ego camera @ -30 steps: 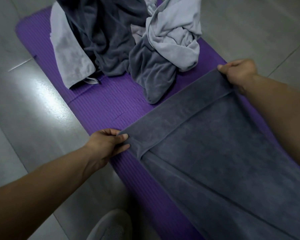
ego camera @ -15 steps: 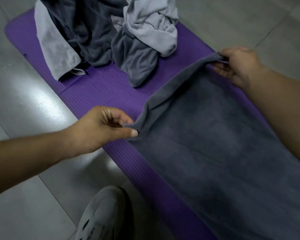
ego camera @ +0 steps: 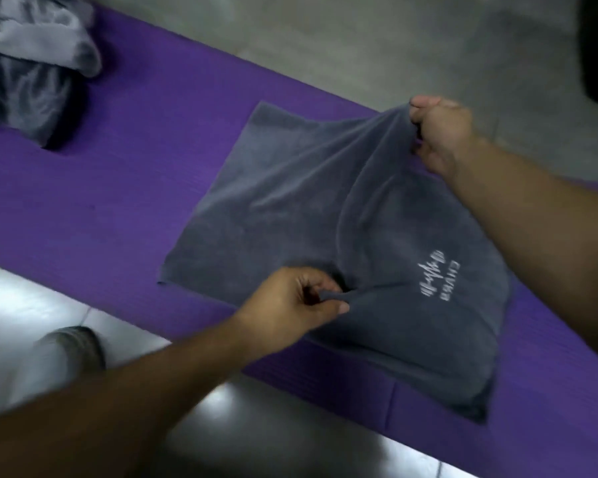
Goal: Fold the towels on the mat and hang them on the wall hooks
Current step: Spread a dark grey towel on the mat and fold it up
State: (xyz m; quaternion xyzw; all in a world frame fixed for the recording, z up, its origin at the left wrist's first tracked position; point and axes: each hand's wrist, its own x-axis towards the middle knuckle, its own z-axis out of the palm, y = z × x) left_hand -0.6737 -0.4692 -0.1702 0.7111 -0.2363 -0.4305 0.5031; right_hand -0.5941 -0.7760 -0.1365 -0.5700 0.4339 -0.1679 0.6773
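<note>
1. Dark grey and soft-piled, the towel [ego camera: 290,208] lay partly folded across the middle of the purple mat [ego camera: 118,188]. Its upper layer, bearing white lettering [ego camera: 439,277], was turned over the lower one.
2. Left hand [ego camera: 290,305]: grip closed, with thumb and curled fingers pinching a bunched edge of the upper layer near the mat's near edge.
3. Right hand [ego camera: 442,132]: grip closed, with fingers curled round the opposite corner, raised above the mat's far edge.
4. Handling: the cloth appeared light, limp and non-slippery. It sagged between the two grips and would likely wrinkle unless kept taut. Corners and hems looked the soundest holds.
5. The heaped towels [ego camera: 32,63] at the mat's left end were cut off by the frame.
6. Motion blur made the lettering unreadable. The wall hooks were out of view. A shoe [ego camera: 73,346] on the floor beside the mat's near edge was indistinct.
</note>
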